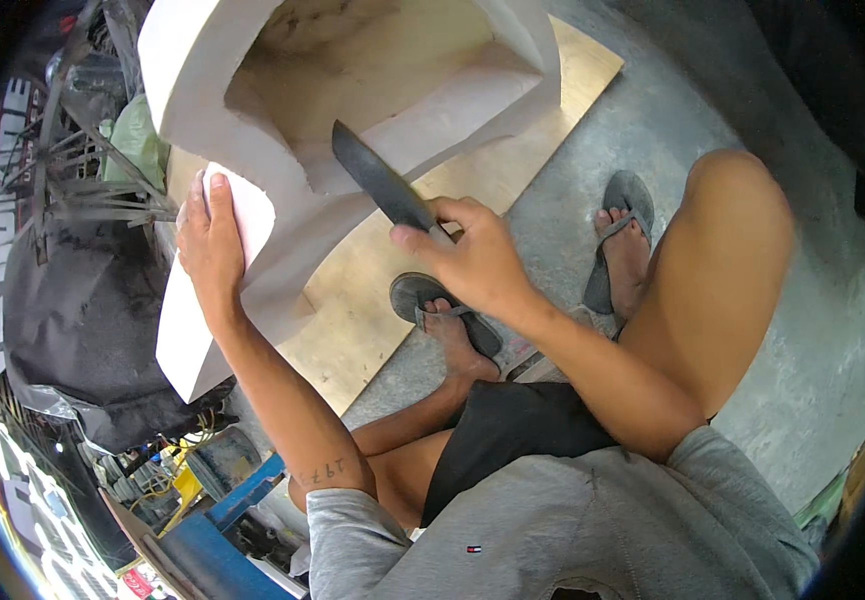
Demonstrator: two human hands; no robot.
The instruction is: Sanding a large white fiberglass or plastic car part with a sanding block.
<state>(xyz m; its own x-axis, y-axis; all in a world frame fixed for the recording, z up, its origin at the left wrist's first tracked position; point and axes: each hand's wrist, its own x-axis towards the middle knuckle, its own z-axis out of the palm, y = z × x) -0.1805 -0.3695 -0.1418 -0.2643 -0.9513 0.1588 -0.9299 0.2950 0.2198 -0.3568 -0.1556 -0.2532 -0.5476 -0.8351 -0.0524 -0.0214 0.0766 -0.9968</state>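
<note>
A large white foam-like form [298, 215] with curved walls and a deep hollow stands in front of me. The hollow's inside is yellowish and brown in places. My left hand [215, 228] lies on its left part, thumb stretched over the pale face and fingers laid along the outer edge. In my right hand [475, 250] is a knife [378, 175] with a broad dark blade, pointing up and left, its tip over the lower edge of the hollow. My fingers wrap round its handle and hide most of it. Whether the blade touches the form I cannot tell.
The form stands on a plywood board [353, 345] on a grey concrete floor [753, 400]. My feet in dark flip-flops [625, 200] are close to the board. Left of the form are a black-covered bulky object [78, 320], thin metal rods [103, 215] and a green bag [138, 140].
</note>
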